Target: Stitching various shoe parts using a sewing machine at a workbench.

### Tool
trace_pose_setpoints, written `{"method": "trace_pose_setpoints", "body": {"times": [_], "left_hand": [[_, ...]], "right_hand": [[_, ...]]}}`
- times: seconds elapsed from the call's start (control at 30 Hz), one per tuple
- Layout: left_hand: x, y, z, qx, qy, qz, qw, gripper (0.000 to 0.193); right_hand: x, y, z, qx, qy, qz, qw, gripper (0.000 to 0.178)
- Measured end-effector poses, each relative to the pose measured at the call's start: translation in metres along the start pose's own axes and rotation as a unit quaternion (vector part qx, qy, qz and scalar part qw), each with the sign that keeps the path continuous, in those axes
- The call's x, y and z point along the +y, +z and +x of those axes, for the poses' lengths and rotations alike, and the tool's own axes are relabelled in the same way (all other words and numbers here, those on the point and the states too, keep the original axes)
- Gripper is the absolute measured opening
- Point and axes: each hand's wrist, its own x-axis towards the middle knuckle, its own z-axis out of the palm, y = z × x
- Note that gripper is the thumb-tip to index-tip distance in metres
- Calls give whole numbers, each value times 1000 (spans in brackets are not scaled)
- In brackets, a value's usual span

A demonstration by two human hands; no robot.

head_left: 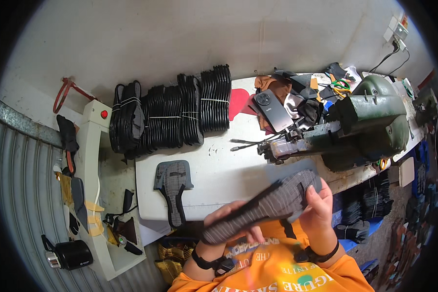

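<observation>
- Holding a striped grey shoe piece [270,203] in both hands, I have it slanting before my orange shirt [258,265], near the close edge of the white tabletop [219,170].
- My left hand [224,212] is curled around the narrower lower end, partly hidden by the piece, with some fingertips showing below its edge.
- My right hand [319,207] is partly closed at the broad end, its thumb on the striped face and the other fingers mostly out of sight.
- A second shoe piece [173,182], with grey wings and a dark border, lies flat on the tabletop to the left.
- Behind it stand tied bundles of black-edged pieces [168,117], next to a red flat piece [238,103].
- On the right sits a dark green sewing machine [370,117]; a smartphone [272,112] rests by the fabric scraps [304,90] and green-handled scissors [340,86].
- A black flask [73,255] is at the lower left.
</observation>
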Motion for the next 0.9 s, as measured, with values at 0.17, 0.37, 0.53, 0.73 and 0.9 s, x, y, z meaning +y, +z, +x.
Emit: {"method": "trace_pose_setpoints", "body": {"times": [0.17, 0.37, 0.53, 0.73, 0.9], "left_hand": [[-35, 19, 17, 208, 193, 390, 876, 72], [-33, 40, 30, 353, 230, 416, 806, 31], [-35, 47, 24, 361, 117, 466, 799, 26], [-41, 46, 30, 336, 109, 538, 766, 24], [-49, 46, 34, 351, 164, 611, 690, 21]], "right_hand": [[16, -4, -14, -95, 117, -88, 985, 52], [5, -6, -11, -190, 166, -208, 945, 35], [3, 3, -8, -113, 4, -261, 959, 20], [-4, 6, -4, -75, -13, -249, 966, 7], [0, 19, -8, -134, -397, -530, 737, 26]]}}
